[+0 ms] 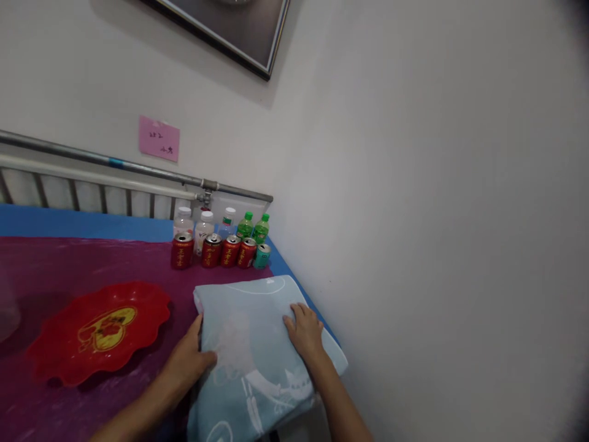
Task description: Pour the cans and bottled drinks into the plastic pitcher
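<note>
A folded light blue cloth (257, 331) with white drawings lies at the right end of the table, overhanging its front edge. My left hand (196, 353) rests against the cloth's left edge, thumb toward the top and fingers along the side, spread apart. On the upper right part of the cloth lies my right hand (304, 329), open, palm down with the fingers loosely bent. The underside of the cloth and some left fingertips are hidden.
Left of the cloth sits a red scalloped tray (151, 307) on a purple covering (115, 258). Behind are several red cans (211, 252), a teal can (262, 256), white-capped bottles (205, 227) and green bottles (261, 228). A wall (414, 215) rises close on the right.
</note>
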`<move>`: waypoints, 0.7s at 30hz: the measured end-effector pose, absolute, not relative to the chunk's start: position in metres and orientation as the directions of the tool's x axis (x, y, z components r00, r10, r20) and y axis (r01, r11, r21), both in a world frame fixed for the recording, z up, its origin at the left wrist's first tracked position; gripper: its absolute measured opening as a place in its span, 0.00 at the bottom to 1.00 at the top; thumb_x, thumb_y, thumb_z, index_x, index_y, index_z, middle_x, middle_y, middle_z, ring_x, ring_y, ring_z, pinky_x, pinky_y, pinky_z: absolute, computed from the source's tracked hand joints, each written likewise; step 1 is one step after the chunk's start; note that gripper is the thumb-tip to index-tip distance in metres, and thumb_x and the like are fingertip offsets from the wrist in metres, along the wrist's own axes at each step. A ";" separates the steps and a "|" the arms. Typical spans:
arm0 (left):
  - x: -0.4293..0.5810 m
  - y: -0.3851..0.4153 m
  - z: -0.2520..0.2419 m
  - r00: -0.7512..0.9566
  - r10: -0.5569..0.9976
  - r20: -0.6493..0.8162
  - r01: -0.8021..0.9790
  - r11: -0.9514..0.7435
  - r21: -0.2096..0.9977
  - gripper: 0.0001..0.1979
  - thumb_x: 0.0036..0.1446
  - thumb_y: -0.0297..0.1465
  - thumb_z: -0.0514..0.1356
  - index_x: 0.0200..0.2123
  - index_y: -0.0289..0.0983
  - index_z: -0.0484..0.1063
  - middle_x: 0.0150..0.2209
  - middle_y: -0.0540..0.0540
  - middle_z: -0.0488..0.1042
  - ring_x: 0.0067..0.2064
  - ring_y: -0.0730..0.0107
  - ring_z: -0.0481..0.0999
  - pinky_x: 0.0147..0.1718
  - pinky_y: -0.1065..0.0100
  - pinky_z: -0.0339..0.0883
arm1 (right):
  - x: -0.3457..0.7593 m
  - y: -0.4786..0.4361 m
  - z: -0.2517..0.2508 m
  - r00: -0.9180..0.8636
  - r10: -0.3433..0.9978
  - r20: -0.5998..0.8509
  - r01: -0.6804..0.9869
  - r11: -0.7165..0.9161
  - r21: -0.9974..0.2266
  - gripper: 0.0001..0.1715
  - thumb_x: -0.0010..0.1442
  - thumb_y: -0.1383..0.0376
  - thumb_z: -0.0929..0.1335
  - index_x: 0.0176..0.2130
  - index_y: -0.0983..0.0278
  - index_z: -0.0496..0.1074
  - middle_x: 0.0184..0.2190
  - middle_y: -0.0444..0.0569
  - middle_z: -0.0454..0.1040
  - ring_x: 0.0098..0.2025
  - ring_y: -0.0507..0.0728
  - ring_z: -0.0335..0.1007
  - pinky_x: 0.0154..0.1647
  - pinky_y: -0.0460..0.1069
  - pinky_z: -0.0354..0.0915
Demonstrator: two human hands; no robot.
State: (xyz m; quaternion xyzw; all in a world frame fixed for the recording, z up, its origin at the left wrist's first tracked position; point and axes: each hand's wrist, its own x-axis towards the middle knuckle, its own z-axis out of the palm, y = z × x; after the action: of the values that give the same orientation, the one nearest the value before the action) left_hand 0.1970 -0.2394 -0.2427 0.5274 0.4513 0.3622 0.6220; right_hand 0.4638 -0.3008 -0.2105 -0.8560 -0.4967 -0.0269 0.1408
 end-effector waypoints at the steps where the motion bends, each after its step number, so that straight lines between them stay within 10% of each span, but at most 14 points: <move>1: 0.198 -0.238 -0.247 0.343 0.921 -0.185 0.027 0.187 0.982 0.48 0.39 0.23 0.58 0.66 0.32 0.46 0.57 0.37 0.69 0.58 0.55 0.70 0.57 0.57 0.67 | 0.467 -0.304 -0.210 0.504 0.846 0.175 0.860 -0.474 -0.189 0.22 0.64 0.61 0.64 0.57 0.62 0.70 0.61 0.56 0.67 0.62 0.66 0.61 0.59 0.61 0.57; 7: 0.191 -0.248 -0.259 0.297 0.954 0.049 0.454 -0.186 0.872 0.40 0.49 0.26 0.57 0.66 0.30 0.49 0.62 0.32 0.61 0.63 0.50 0.63 0.61 0.50 0.62 | 0.464 -0.306 -0.192 0.483 0.862 0.154 0.875 -0.480 -0.053 0.20 0.64 0.67 0.62 0.53 0.68 0.73 0.56 0.63 0.71 0.55 0.70 0.67 0.54 0.64 0.60; 12: 0.195 -0.274 -0.250 0.456 0.463 0.760 0.613 -0.782 0.108 0.20 0.58 0.29 0.52 0.53 0.42 0.70 0.58 0.46 0.68 0.58 0.57 0.67 0.51 0.59 0.69 | 0.409 -0.271 -0.169 0.301 0.919 0.253 0.953 -0.297 -0.058 0.22 0.65 0.63 0.64 0.57 0.60 0.69 0.62 0.54 0.66 0.64 0.62 0.58 0.63 0.57 0.52; 17: 0.199 -0.268 -0.258 0.619 -0.030 0.785 0.430 -0.824 -0.370 0.20 0.62 0.49 0.50 0.48 0.49 0.75 0.45 0.51 0.78 0.46 0.63 0.73 0.42 0.65 0.66 | 0.363 -0.233 -0.190 0.135 0.940 0.312 0.980 -0.081 -0.180 0.24 0.65 0.53 0.65 0.58 0.57 0.68 0.63 0.53 0.64 0.64 0.65 0.58 0.62 0.61 0.53; 21: 0.189 -0.257 -0.267 0.675 -0.103 0.731 0.369 -0.811 -0.455 0.26 0.56 0.57 0.53 0.53 0.54 0.71 0.49 0.53 0.76 0.50 0.60 0.71 0.48 0.62 0.60 | 0.361 -0.222 -0.222 0.177 0.952 0.251 0.969 -0.125 -0.212 0.25 0.65 0.52 0.63 0.58 0.58 0.68 0.63 0.54 0.66 0.63 0.68 0.58 0.61 0.65 0.53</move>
State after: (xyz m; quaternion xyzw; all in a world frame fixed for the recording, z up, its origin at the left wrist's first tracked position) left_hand 0.1891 -0.2569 -0.2669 0.8651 0.0768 0.3960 -0.2980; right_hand 0.3612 -0.2217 -0.2217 -0.7494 -0.6409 -0.0268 0.1642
